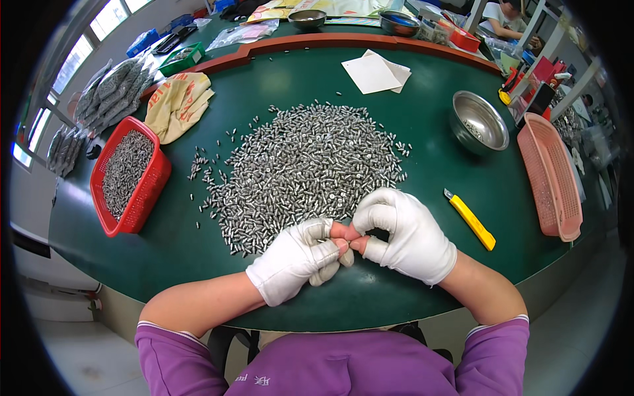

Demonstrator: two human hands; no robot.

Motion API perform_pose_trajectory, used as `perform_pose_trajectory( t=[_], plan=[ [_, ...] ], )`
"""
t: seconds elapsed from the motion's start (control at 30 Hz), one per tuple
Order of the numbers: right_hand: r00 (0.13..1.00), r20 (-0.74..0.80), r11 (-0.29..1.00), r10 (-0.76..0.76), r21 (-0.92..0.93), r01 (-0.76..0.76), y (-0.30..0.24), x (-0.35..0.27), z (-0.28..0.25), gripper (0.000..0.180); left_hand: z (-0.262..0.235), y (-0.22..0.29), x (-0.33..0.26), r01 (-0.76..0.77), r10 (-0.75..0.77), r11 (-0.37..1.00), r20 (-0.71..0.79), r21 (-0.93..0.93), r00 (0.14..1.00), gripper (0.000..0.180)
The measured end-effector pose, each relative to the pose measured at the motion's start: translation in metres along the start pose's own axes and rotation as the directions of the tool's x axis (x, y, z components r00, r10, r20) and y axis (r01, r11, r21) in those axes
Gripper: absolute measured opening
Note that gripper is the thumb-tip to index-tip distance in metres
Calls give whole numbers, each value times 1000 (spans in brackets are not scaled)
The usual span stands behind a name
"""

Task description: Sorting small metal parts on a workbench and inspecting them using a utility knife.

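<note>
A wide heap of small silvery metal parts (310, 158) covers the middle of the green table (422, 277). At its near edge my two hands meet, both in white gloves with bare fingertips. The thumb and fingers of my left hand (297, 257) are pinched together, and those of my right hand (409, 237) are pinched against them. Whatever lies between the fingertips is too small and covered to make out. To the right of my right hand lies a yellow utility knife (472, 223), its blade end pointing away from me.
At left stands a red plastic basket (153, 173) of similar parts, near a crumpled beige cloth bag (178, 109). A steel bowl (496, 135) and a pink basket (551, 178) are at right. White cards (370, 72) lie before the raised red-brown edge (317, 41). Another person (502, 23) sits far right.
</note>
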State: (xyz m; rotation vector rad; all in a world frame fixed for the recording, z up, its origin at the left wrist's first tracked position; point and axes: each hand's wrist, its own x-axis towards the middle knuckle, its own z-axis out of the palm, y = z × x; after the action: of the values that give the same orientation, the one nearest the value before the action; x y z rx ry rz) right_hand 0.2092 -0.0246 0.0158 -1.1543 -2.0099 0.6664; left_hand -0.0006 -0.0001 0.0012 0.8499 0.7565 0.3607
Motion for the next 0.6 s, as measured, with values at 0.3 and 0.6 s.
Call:
perform_pose_trajectory(
  t=[0.3,0.6],
  plan=[
    [1000,7,1000,-24,-8,24,3,-2,-1,21,1,-3,2,-45,45,999,10,-20,999,19],
    [931,-361,720,50,-633,-283,-19,-28,-73,16,11,1,-24,-156,197,928,-90,339,976,10]
  ],
)
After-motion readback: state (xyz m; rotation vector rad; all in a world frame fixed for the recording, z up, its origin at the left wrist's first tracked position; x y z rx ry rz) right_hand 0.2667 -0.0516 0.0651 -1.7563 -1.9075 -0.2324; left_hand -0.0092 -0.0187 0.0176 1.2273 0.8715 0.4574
